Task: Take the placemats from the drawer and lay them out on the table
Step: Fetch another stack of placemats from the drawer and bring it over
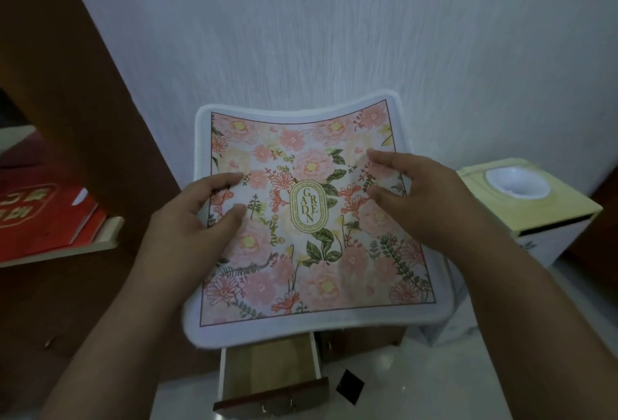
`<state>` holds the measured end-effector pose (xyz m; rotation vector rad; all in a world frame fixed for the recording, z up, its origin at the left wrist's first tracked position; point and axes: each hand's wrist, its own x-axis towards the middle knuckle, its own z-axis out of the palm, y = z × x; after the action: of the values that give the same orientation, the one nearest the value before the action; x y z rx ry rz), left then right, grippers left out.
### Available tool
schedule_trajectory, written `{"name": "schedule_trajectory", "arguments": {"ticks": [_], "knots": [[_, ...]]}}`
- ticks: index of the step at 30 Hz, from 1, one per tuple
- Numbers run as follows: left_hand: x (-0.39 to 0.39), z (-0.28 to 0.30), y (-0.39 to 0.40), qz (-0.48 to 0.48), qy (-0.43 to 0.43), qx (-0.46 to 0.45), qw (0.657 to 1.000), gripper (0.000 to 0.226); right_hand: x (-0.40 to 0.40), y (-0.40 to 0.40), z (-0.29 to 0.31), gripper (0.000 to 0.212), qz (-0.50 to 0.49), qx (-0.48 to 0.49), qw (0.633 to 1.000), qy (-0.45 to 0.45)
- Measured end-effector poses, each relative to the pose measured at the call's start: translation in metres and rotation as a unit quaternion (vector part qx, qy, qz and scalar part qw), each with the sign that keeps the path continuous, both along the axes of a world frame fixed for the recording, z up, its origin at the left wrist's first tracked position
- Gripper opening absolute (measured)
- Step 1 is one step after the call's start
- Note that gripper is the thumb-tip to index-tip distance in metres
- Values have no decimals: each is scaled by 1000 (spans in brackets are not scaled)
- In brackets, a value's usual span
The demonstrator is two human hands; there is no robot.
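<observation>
A square floral placemat (301, 262) with a white border and a "GARDEN" emblem in its middle is held up in front of the white wall. My left hand (197, 215) grips its left edge, thumb and fingertips on the printed face. My right hand (421, 195) holds the right side, fingers curled over the print. Below the mat an open wooden drawer (271, 376) sticks out toward me; the part of its inside that shows holds nothing, and the mat hides the back of it.
A brown wooden cabinet side (67, 85) stands at the left, with a shelf (60, 249) carrying a red booklet (36, 215). A pale yellow box with a white round opening (521, 195) stands at the right. The floor (434, 379) is light and glossy.
</observation>
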<state>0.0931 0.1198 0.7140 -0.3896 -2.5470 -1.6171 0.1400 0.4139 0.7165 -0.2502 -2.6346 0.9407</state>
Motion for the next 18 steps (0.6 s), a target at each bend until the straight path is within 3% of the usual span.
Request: {"name": "schedule_trajectory", "arguments": {"ticks": [11,18], "knots": [[-73,-16,39,-153,-4,-11,988,36,27,1,-3,54,-177,-18,984,-28],[-112,-36,66,-307,4,-36,951,34,65,-39,-24,54,-341,-59,937,-52]]}}
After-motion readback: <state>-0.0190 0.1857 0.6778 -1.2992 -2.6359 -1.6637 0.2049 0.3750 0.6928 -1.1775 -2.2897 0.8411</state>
